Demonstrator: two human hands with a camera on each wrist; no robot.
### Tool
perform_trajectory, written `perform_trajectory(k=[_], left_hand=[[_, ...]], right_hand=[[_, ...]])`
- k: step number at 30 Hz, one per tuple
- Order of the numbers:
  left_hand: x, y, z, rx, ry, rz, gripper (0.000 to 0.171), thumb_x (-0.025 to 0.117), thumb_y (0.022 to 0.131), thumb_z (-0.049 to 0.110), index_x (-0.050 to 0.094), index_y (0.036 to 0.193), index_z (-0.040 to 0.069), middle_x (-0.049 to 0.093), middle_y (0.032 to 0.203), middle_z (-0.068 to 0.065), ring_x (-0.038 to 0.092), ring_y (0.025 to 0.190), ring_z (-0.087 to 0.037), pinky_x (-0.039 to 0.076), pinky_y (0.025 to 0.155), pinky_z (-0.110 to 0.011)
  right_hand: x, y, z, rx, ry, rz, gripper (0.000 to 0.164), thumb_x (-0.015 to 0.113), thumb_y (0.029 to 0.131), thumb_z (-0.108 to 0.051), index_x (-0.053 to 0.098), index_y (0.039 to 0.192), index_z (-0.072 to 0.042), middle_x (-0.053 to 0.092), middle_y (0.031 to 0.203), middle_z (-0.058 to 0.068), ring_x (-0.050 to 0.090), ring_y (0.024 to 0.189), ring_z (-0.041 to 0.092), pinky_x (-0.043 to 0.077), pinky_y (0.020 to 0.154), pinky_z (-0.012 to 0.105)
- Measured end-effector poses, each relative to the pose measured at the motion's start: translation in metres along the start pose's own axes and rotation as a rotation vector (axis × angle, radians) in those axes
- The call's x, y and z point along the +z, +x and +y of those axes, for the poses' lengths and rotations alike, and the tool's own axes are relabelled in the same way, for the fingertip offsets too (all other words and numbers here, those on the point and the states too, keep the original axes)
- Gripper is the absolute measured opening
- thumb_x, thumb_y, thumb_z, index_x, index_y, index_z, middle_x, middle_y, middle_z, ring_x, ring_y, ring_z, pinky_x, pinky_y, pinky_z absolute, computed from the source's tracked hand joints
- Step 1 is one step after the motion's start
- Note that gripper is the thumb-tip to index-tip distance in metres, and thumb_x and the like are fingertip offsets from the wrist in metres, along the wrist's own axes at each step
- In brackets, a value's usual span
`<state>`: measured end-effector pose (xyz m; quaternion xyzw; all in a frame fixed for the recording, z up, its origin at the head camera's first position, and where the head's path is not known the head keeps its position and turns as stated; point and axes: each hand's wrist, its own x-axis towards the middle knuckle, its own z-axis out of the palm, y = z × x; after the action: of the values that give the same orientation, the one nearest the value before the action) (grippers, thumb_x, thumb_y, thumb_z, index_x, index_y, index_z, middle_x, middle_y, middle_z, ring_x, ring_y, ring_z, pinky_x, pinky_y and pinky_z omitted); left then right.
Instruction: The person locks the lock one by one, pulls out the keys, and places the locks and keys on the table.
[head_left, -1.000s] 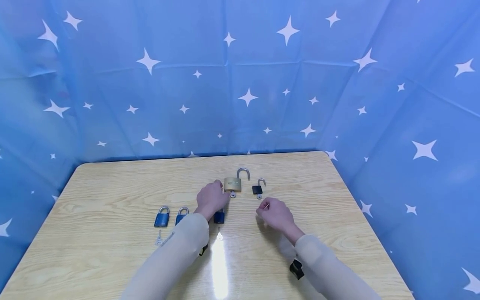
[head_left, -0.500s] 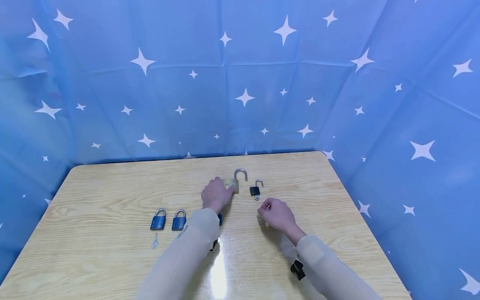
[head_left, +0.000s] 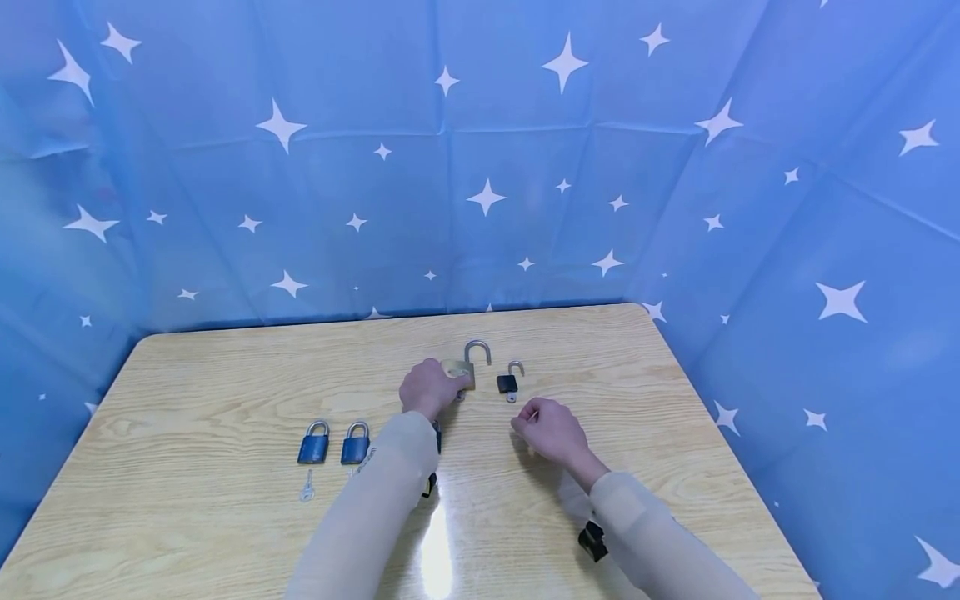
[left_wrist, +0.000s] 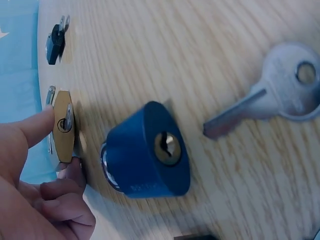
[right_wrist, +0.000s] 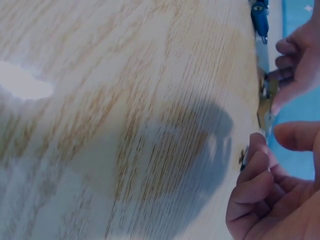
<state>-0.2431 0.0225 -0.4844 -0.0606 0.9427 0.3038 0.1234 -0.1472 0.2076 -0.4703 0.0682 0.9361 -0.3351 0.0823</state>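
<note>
My left hand (head_left: 429,388) holds a brass padlock (left_wrist: 63,125) by its body, thumb on the upper face and fingers at the side edge. The shackle of this padlock is swung open, and a key sits in its keyhole. To its right lies a small black padlock (head_left: 507,384), also unlocked with a key in it. Nearest to that one, my right hand (head_left: 551,429) hovers low over the table with loosely curled fingers and nothing in them. In the left wrist view a blue padlock (left_wrist: 145,155) is close, with a loose key (left_wrist: 280,87) in front of it.
On the left of the wooden table (head_left: 187,400) are two more locked blue padlocks, one at the far left (head_left: 312,448) and its neighbour (head_left: 355,448). A key (head_left: 307,487) lies below the first. A blue star-patterned cloth (head_left: 337,167) hangs behind the table.
My left hand has moved a little to the right and taken hold of the brass padlock's body. My right hand has stayed nearly still. The head view has shifted slightly.
</note>
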Motion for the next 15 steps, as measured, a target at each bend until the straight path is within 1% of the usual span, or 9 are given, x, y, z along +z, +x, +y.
perform_trajectory(k=[3, 7, 12, 15], left_hand=[[-0.0012, -0.001, -0.0006, -0.009, -0.028, -0.019, 0.042, 0.07, 0.08, 0.049, 0.052, 0.072, 0.012, 0.048, 0.063, -0.003, 0.047, 0.055, -0.02, 0.033, 0.047, -0.032], [-0.0043, -0.003, -0.0018, -0.013, -0.07, -0.042, 0.039, 0.07, 0.08, 0.046, 0.052, 0.072, 0.012, 0.046, 0.065, -0.003, 0.045, 0.056, -0.02, 0.032, 0.047, -0.032], [-0.0079, -0.003, -0.0054, -0.022, -0.13, -0.058, 0.037, 0.07, 0.08, 0.042, 0.051, 0.074, 0.01, 0.044, 0.068, -0.005, 0.043, 0.058, -0.021, 0.032, 0.049, -0.033], [-0.0087, -0.0041, -0.0082, -0.04, -0.184, -0.065, 0.035, 0.07, 0.08, 0.039, 0.054, 0.08, 0.008, 0.049, 0.071, -0.007, 0.046, 0.06, -0.022, 0.034, 0.05, -0.033]], right_hand=[[0.0009, 0.0, 0.0007, 0.001, -0.005, -0.001, 0.016, 0.062, 0.086, -0.026, 0.063, 0.087, -0.01, 0.06, 0.074, 0.0, 0.052, 0.061, 0.014, 0.041, 0.056, 0.031], [0.0022, 0.0007, 0.0013, 0.002, -0.008, -0.007, 0.016, 0.062, 0.086, -0.025, 0.063, 0.087, -0.01, 0.06, 0.074, 0.0, 0.052, 0.061, 0.014, 0.042, 0.057, 0.031], [0.0026, 0.0012, 0.0001, 0.003, -0.006, -0.014, 0.015, 0.062, 0.086, -0.025, 0.063, 0.087, -0.01, 0.06, 0.073, 0.0, 0.052, 0.06, 0.015, 0.042, 0.057, 0.031], [0.0026, 0.0009, -0.0012, 0.0, -0.002, -0.018, 0.014, 0.061, 0.086, -0.025, 0.063, 0.088, -0.01, 0.06, 0.074, 0.0, 0.052, 0.06, 0.015, 0.042, 0.057, 0.031]])
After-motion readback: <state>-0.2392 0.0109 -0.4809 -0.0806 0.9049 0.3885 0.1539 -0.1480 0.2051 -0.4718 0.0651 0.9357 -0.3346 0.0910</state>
